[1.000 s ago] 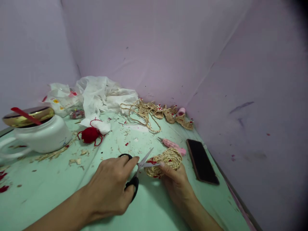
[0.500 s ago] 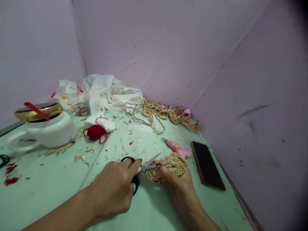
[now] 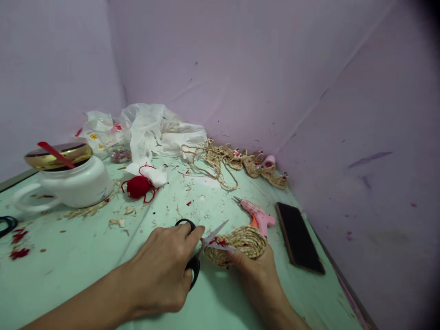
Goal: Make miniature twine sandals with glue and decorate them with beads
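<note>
My left hand (image 3: 165, 263) grips black-handled scissors (image 3: 195, 266), their blades spread apart over the near-left end of a braided straw piece (image 3: 252, 238). A bit of red yarn (image 3: 217, 241) lies on the straw between the blades. My right hand (image 3: 257, 275) is closed on the straw piece from below, its thumb by the lower blade tip. Just beyond this piece rests a pink glue gun (image 3: 252, 211) with an orange trigger. A ball of red yarn (image 3: 138, 187) sits farther back on the left.
At left stands a white mug (image 3: 80, 183) with a gold-rimmed lid and a red stick on top. White plastic bags (image 3: 154, 130) and small straw slippers (image 3: 250, 165) line the wall. A phone (image 3: 299, 238) lies right, with scraps scattered over the green tabletop (image 3: 144, 250).
The straw piece has dropped slightly and tilted, uncovering more of the glue gun. The scissor blades look spread wider around the red yarn. The whole view has shifted a little.
</note>
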